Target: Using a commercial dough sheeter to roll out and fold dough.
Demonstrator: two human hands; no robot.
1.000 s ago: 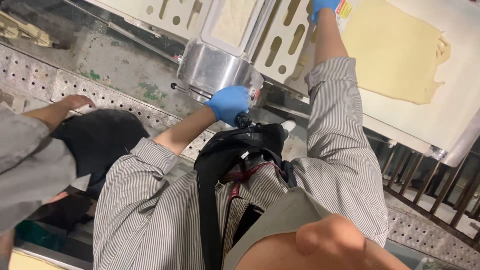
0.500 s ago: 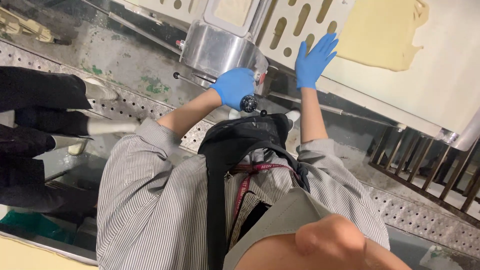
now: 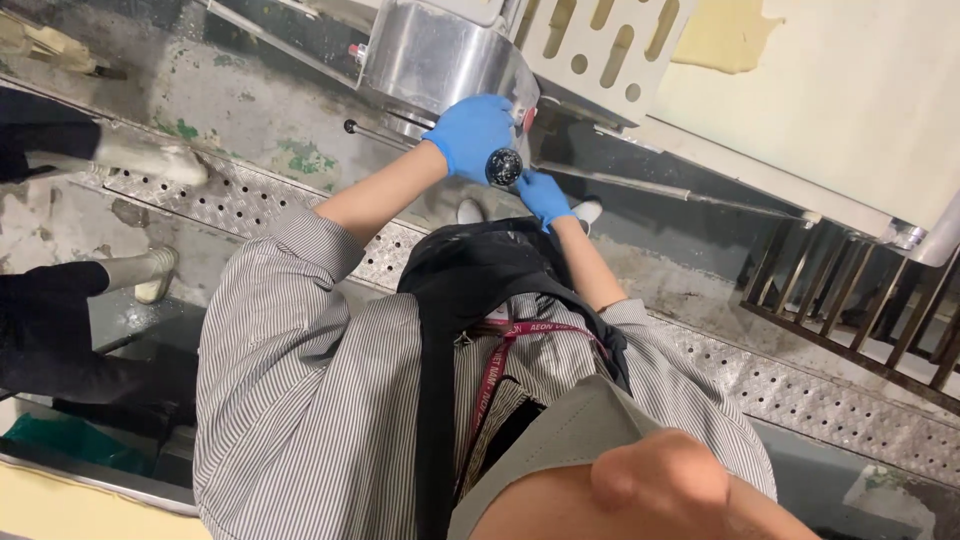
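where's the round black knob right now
In the head view, the round black knob sits upper centre, at the lower edge of the shiny steel machine housing. The blue-gloved left hand grips beside it; the blue-gloved right hand is just below.

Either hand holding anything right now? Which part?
Left hand grips the black round knob at the machine's steel housing. Right hand sits just below it; whether it grips cannot be told.
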